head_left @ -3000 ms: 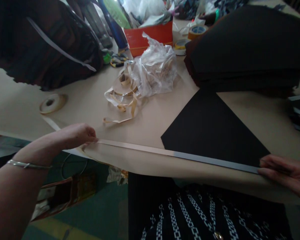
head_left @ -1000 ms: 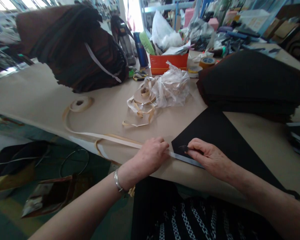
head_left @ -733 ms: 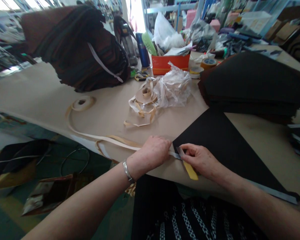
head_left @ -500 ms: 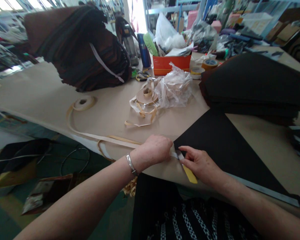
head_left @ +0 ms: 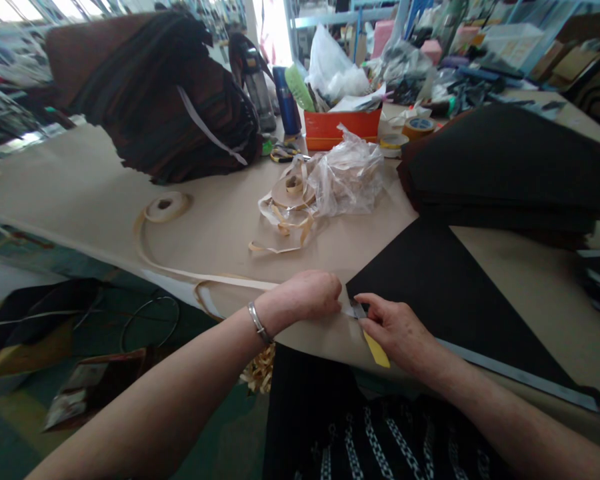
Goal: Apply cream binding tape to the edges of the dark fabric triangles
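One pale strip (head_left: pixel 235 281) clamped in fingers of left hand (head_left: pixel 315 293), roll (head_left: pixel 177 207) at ten o'clock; right hand (head_left: pixel 394 328) pinches yellow-handled blade (head_left: pixel 377 351) at strip. Black panel (head_left: pixel 455 293), three o'clock, near edge already lined; severing done or left, cannot tell.

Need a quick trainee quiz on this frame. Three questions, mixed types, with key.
1. Multiple choice: The right hand grips a small item. What colour is the end that sticks out below the hand?
A) green
B) yellow
C) blue

2. True or false: The red box stands farther from the person than the clear plastic bag.

3. Fill in: The pale strip runs from the leftmost roll toward the person's ____ hand.

Key:
1. B, yellow.
2. True: the bag lies on the near side of the box.
3. Left: the strip leads to the left hand.
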Demonstrator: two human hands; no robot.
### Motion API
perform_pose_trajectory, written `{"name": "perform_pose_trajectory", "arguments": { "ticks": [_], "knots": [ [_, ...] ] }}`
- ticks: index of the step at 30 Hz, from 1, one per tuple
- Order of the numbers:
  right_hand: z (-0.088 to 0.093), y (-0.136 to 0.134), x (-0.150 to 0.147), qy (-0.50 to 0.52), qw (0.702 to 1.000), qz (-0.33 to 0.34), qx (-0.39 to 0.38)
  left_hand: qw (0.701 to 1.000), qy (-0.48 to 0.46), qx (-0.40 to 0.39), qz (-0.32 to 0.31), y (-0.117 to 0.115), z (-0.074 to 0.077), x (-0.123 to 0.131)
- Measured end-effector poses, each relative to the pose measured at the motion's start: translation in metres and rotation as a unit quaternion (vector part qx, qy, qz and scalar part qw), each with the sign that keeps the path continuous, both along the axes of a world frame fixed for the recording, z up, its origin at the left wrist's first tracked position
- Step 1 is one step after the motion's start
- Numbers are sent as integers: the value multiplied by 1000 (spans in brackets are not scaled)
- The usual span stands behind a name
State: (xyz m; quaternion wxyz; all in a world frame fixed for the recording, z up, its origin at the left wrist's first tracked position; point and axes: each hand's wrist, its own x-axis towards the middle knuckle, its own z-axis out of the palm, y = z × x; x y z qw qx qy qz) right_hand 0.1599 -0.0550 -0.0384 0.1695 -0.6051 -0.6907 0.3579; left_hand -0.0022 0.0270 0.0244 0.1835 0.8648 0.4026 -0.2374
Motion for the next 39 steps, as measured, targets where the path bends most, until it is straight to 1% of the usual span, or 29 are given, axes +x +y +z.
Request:
{"name": "perform_pose_trajectory", "arguments": {
  "ticks": [3, 10, 16, 23, 28, 32, 34, 35, 37, 39],
  "knots": [
    [0, -2, 1, 11, 1000, 2, 0, 1000, -6, 5, 0, -1, -2, -2],
    [1, -3, 2, 10, 1000, 6, 1, 1000, -9, 13, 2, -3, -1, -2],
    [3, -1, 0, -25, 1000, 17, 0, 1000, -7, 15, 1, -4, 1, -1],
    [5, -2, -1, -16, 1000, 5, -7, 1000, -19, 14, -1, -3, -2, -3],
    [8, -1, -3, -49, 999, 13, -11, 999, -41, 9, 9, -3, -3, -3],
    [8, -2, -5, -83, 996, 25, 13, 995, -100, -17, 10, -18, 3, 2],
    [7, -2, -7, -82, 996, 35, 15, 988, -148, -45, -6, -30, 7, 5],
    [6, -1, -7, -73, 997, 38, 14, 982, -181, -60, -1, -35, 9, 5],
    [7, 0, -4, -25, 999, 35, 3, 965, -247, -76, 46, -42, 9, 2],
    [11, 0, 7, 49, 998, 14, -22, 949, -284, -70, 115, -44, 6, -8]
  ]
}}
